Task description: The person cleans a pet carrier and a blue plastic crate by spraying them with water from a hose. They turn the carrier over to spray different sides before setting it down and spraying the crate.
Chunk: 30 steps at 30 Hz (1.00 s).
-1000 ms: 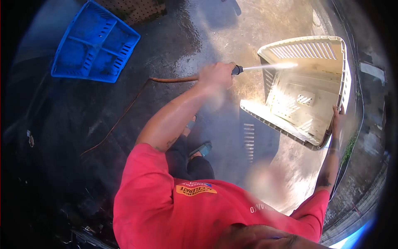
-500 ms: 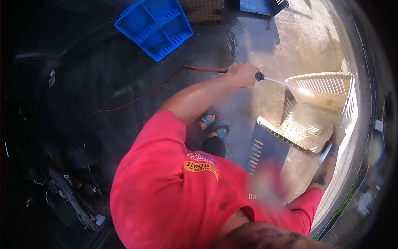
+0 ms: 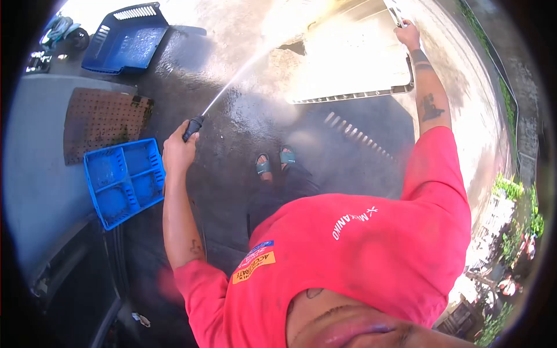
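Note:
My left hand [image 3: 178,153] is closed around a black spray nozzle [image 3: 193,127], which shoots a thin jet of water up and to the right. The jet runs toward a cream slotted plastic crate [image 3: 354,64], washed out by bright sunlight. At the crate's far right side, my right hand [image 3: 408,36] grips its edge with the arm stretched out. Glare hides most of the crate's inside and the exact spot where the water lands. The hose behind the nozzle is mostly hidden by my left forearm.
A blue divided crate [image 3: 125,182] lies left of my left arm, beside a brown perforated panel [image 3: 104,124]. Farther off stands a deep blue crate [image 3: 125,46]. The concrete floor [image 3: 232,124] is wet around my sandalled feet [image 3: 272,161]. Plants [image 3: 510,232] are at the right.
The view has swung round, so the cream crate now appears at the top. The jet still sprays from the nozzle in my left hand. My right hand still holds the crate.

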Available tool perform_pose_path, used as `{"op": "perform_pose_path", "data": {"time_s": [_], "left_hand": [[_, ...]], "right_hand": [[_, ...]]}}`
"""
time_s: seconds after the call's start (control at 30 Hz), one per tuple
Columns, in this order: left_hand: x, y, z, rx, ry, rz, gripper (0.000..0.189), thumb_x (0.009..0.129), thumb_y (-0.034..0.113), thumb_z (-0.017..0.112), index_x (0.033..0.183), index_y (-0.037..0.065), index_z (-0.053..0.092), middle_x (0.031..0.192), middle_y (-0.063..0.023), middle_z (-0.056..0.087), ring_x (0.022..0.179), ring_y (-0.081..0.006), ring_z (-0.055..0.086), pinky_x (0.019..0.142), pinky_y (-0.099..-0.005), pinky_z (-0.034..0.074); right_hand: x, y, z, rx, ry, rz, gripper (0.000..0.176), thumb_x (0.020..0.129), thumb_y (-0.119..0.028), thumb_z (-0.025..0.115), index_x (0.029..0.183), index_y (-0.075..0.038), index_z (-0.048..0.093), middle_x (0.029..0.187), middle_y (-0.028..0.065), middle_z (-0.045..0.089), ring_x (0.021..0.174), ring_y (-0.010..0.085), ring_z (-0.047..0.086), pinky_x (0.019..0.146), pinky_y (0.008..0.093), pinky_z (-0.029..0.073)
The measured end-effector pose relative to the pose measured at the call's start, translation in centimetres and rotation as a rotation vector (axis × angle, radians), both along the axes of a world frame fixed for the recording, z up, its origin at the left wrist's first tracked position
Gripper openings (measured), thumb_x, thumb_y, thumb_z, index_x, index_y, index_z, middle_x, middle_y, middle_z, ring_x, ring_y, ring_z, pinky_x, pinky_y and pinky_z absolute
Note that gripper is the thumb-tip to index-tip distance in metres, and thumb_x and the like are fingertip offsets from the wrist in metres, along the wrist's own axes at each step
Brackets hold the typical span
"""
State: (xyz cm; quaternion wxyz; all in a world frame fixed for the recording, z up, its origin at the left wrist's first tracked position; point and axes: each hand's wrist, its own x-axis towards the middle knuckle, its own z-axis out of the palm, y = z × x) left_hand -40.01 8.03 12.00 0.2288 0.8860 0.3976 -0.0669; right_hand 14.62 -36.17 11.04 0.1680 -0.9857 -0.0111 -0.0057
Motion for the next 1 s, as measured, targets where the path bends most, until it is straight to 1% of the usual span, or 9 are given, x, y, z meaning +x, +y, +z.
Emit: {"op": "perform_pose_path", "data": {"time_s": [0.17, 0.33, 0.47, 0.53, 0.67, 0.77, 0.83, 0.93, 1.0], "left_hand": [[0.2, 1.6, -0.8, -0.066, -0.097, -0.154, 0.047, 0.082, 0.022, 0.073, 0.126, 0.010, 0.062, 0.111, -0.0199, 0.067, 0.104, -0.0347, 0.065, 0.087, -0.0385, 0.050], [3.0, 2.4, -1.1, -0.113, -0.044, -0.309, 0.046, 0.081, 0.020, 0.073, 0.124, 0.006, 0.062, 0.115, -0.0204, 0.066, 0.107, -0.0347, 0.064, 0.092, -0.0386, 0.049], [4.8, 3.5, -1.8, -0.170, -0.038, -0.378, 0.045, 0.082, 0.020, 0.073, 0.124, 0.006, 0.063, 0.113, -0.0210, 0.066, 0.106, -0.0348, 0.065, 0.091, -0.0387, 0.049], [6.7, 2.8, -0.8, -0.160, -0.028, -0.397, 0.045, 0.082, 0.020, 0.072, 0.123, 0.006, 0.063, 0.111, -0.0207, 0.067, 0.105, -0.0350, 0.065, 0.090, -0.0386, 0.049], [8.9, 2.4, 0.1, -0.104, -0.003, -0.456, 0.043, 0.083, 0.021, 0.071, 0.123, 0.007, 0.063, 0.107, -0.0200, 0.069, 0.102, -0.0336, 0.066, 0.089, -0.0382, 0.049], [9.6, 3.1, 0.3, -0.050, 0.027, -0.457, 0.043, 0.083, 0.021, 0.071, 0.123, 0.007, 0.063, 0.107, -0.0200, 0.069, 0.102, -0.0330, 0.066, 0.090, -0.0380, 0.049], [9.7, 3.7, -0.4, -0.049, 0.050, -0.494, 0.044, 0.083, 0.021, 0.071, 0.124, 0.006, 0.063, 0.108, -0.0201, 0.068, 0.103, -0.0329, 0.066, 0.090, -0.0380, 0.049], [9.3, 3.9, -0.7, -0.073, 0.126, -0.566, 0.044, 0.083, 0.019, 0.071, 0.124, 0.006, 0.062, 0.111, -0.0207, 0.067, 0.104, -0.0332, 0.066, 0.090, -0.0380, 0.049], [9.5, 3.2, -1.4, -0.064, 0.124, -0.517, 0.045, 0.083, 0.019, 0.070, 0.124, 0.005, 0.062, 0.112, -0.0208, 0.067, 0.105, -0.0334, 0.065, 0.091, -0.0383, 0.048]], "right_hand": [[-2.2, -10.5, -0.2, 0.069, -0.118, -0.201, 0.049, 0.071, -0.025, 0.065, 0.117, -0.010, 0.062, 0.104, 0.0183, 0.068, 0.104, 0.0313, 0.063, 0.090, 0.0379, 0.049], [-7.1, -19.4, -1.6, 0.072, -0.097, -0.633, 0.050, 0.072, -0.021, 0.065, 0.119, -0.004, 0.059, 0.106, 0.0198, 0.067, 0.103, 0.0296, 0.064, 0.090, 0.0363, 0.051], [-12.1, -24.6, -2.0, 0.443, 0.006, -1.067, 0.050, 0.076, -0.020, 0.067, 0.119, 0.002, 0.055, 0.111, 0.0195, 0.065, 0.099, 0.0267, 0.066, 0.082, 0.0331, 0.054], [-14.5, -28.8, -5.5, 0.499, -0.003, -1.265, 0.048, 0.078, -0.020, 0.067, 0.118, 0.003, 0.055, 0.110, 0.0193, 0.065, 0.096, 0.0254, 0.067, 0.078, 0.0324, 0.055], [-26.0, -33.9, -12.7, 0.608, 0.131, -1.372, 0.033, 0.082, -0.018, 0.061, 0.110, 0.000, 0.060, 0.103, 0.0131, 0.067, 0.092, 0.0227, 0.067, 0.076, 0.0324, 0.054], [-32.5, -32.3, -19.1, 1.046, -0.090, -1.569, 0.022, 0.081, -0.007, 0.056, 0.100, 0.003, 0.062, 0.096, 0.0170, 0.066, 0.092, 0.0277, 0.067, 0.076, 0.0330, 0.052], [-33.7, -32.4, -23.8, 0.819, 0.216, -1.657, 0.021, 0.081, -0.004, 0.055, 0.099, 0.003, 0.061, 0.095, 0.0191, 0.065, 0.086, 0.0285, 0.066, 0.075, 0.0357, 0.052], [-36.1, -29.3, -27.2, 1.098, 0.019, -1.685, 0.019, 0.081, -0.002, 0.054, 0.098, 0.001, 0.062, 0.091, 0.0167, 0.065, 0.074, 0.0277, 0.064, 0.072, 0.0359, 0.051], [-39.5, -27.3, -25.2, 0.304, 0.325, -0.998, 0.018, 0.082, -0.003, 0.052, 0.096, 0.001, 0.063, 0.087, 0.0147, 0.064, 0.072, 0.0261, 0.062, 0.071, 0.0366, 0.051]]}}
